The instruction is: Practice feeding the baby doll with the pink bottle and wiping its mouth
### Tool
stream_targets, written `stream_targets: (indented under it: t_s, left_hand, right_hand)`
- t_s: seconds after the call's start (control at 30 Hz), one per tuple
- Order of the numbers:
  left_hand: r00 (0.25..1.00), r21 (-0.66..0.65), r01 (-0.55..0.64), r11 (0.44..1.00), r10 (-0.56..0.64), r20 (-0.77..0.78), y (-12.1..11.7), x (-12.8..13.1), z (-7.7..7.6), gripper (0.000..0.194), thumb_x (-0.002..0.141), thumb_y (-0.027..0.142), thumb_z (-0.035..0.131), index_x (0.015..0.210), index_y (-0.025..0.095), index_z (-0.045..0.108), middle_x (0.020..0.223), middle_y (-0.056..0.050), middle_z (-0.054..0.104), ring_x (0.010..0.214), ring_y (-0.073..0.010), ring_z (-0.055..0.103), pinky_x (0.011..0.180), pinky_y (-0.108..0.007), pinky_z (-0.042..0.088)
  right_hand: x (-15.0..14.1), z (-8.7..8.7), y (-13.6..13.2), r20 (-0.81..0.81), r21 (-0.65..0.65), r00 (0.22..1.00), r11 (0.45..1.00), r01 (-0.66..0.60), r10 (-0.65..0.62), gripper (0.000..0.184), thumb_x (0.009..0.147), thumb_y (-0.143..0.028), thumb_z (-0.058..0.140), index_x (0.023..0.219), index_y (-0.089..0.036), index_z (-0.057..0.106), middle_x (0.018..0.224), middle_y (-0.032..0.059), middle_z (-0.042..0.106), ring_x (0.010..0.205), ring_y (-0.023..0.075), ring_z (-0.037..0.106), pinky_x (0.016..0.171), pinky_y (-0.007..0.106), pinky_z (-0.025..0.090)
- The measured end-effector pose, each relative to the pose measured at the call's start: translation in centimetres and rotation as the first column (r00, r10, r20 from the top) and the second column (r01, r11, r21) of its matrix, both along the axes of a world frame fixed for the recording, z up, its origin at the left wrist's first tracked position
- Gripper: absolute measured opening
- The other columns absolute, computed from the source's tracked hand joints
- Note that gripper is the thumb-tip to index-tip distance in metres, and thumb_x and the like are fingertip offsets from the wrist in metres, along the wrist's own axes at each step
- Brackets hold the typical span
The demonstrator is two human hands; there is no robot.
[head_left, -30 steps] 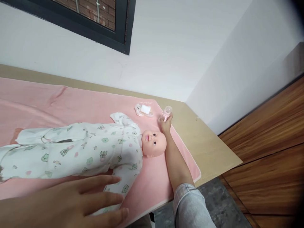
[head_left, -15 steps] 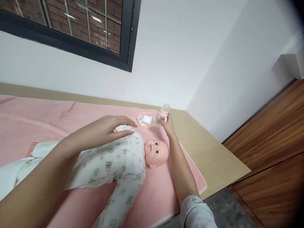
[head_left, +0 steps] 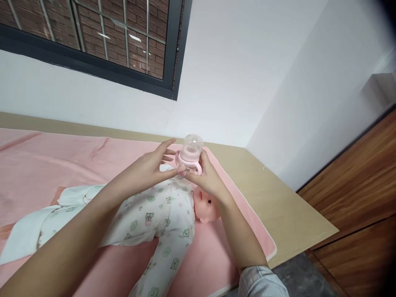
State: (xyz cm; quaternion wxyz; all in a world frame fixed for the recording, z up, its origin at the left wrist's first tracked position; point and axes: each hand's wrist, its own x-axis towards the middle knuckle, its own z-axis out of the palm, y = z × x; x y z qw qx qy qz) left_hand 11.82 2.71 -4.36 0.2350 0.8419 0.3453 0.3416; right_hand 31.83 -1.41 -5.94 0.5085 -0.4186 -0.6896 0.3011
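Note:
A clear baby bottle with a pink collar, pink handles and a transparent domed cap is held upright above the doll's chest. My right hand grips its lower part from the right. My left hand is at the bottle's left side with fingers spread and thumb stretched toward its base; whether the thumb touches it I cannot tell. Below lies a baby doll on its back in a white printed top and pale trousers. Its head is partly covered by my right hand and wrist.
A pink mat with a pale edge lies under the doll on a wooden tabletop. Behind are a white wall and a dark-framed window. Wooden panels stand at the right.
My right hand has brought the bottle leftward and nearer, over the doll. The left hand has come up beside it with fingers spreading. The white item and clear wrapper are now hidden.

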Motion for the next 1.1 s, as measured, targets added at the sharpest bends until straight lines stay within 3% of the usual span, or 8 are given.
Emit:
stream_targets:
  t_s: [0.2, 0.33, 0.57, 0.73, 0.93, 1.1]
  left_hand:
    - [0.997, 0.06, 0.07, 0.996, -0.067, -0.044, -0.8, 0.0, 0.5, 0.057, 0.084, 0.051, 0.065, 0.135, 0.033, 0.048, 0.135, -0.001, 0.057, 0.116, -0.0268, 0.058, 0.097, -0.038, 0.048]
    - [0.997, 0.068, 0.04, 0.997, -0.036, -0.07, -0.6, 0.2, 0.4, 0.044, 0.083, 0.051, 0.066, 0.121, 0.03, 0.058, 0.124, 0.0, 0.063, 0.112, -0.0274, 0.06, 0.096, -0.039, 0.048]
    - [1.0, 0.088, 0.009, 0.996, -0.008, -0.017, 0.2, 0.1, -0.1, 0.048, 0.073, 0.051, 0.073, 0.114, 0.028, 0.064, 0.123, -0.004, 0.057, 0.109, -0.0259, 0.058, 0.091, -0.038, 0.051]
    - [1.0, 0.076, 0.003, 0.997, -0.002, -0.018, 0.1, 0.0, 0.4, 0.044, 0.071, 0.045, 0.074, 0.11, 0.026, 0.065, 0.107, -0.004, 0.062, 0.096, -0.0248, 0.061, 0.083, -0.037, 0.052]
    - [0.996, -0.002, 0.093, 0.996, -0.093, 0.014, -0.1, 0.0, 0.7, 0.043, 0.074, 0.035, 0.072, 0.116, 0.027, 0.063, 0.114, 0.001, 0.067, 0.104, -0.022, 0.064, 0.092, -0.032, 0.05]
    - [0.995, 0.021, 0.099, 0.995, -0.099, -0.017, -0.3, 0.2, 0.5, 0.042, 0.075, 0.034, 0.068, 0.116, 0.026, 0.063, 0.118, 0.0, 0.067, 0.105, -0.0246, 0.064, 0.09, -0.032, 0.051]
  right_hand:
    - [-1.9, -0.2, -1.3, 0.178, 0.086, 0.978, 0.992, 0.092, -0.106, 0.072, 0.081, -0.028, 0.064, 0.145, -0.025, 0.03, 0.14, 0.0085, 0.051, 0.125, 0.023, 0.054, 0.105, 0.041, 0.045]
    - [-2.8, -0.6, -1.3, 0.223, 0.106, 0.966, 0.988, 0.108, -0.129, 0.079, 0.08, -0.026, 0.063, 0.148, -0.025, 0.022, 0.139, 0.0095, 0.05, 0.126, 0.0242, 0.052, 0.102, 0.042, 0.046]
    - [-2.6, -1.0, -1.2, 0.194, 0.007, 0.98, 0.999, 0.044, -0.045, 0.093, 0.073, -0.043, 0.076, 0.147, -0.026, 0.022, 0.142, 0.0111, 0.042, 0.133, 0.0259, 0.045, 0.107, 0.046, 0.044]
    - [-2.5, -1.0, -1.1, 0.113, -0.008, 0.992, 0.998, -0.059, 0.06, 0.1, 0.067, -0.054, 0.079, 0.147, -0.029, 0.023, 0.145, 0.0098, 0.038, 0.138, 0.026, 0.038, 0.114, 0.049, 0.038]
    - [-2.5, -1.1, -0.9, -0.01, -0.024, 0.996, 0.996, -0.083, 0.083, 0.082, 0.075, -0.059, 0.07, 0.141, -0.029, 0.033, 0.139, 0.0088, 0.045, 0.133, 0.0254, 0.043, 0.109, 0.049, 0.044]
    - [-2.4, -1.7, -0.2, -0.096, -0.036, 0.994, 0.998, -0.051, 0.047, 0.065, 0.081, -0.062, 0.062, 0.133, -0.027, 0.043, 0.13, 0.0085, 0.052, 0.122, 0.0232, 0.051, 0.094, 0.042, 0.055]
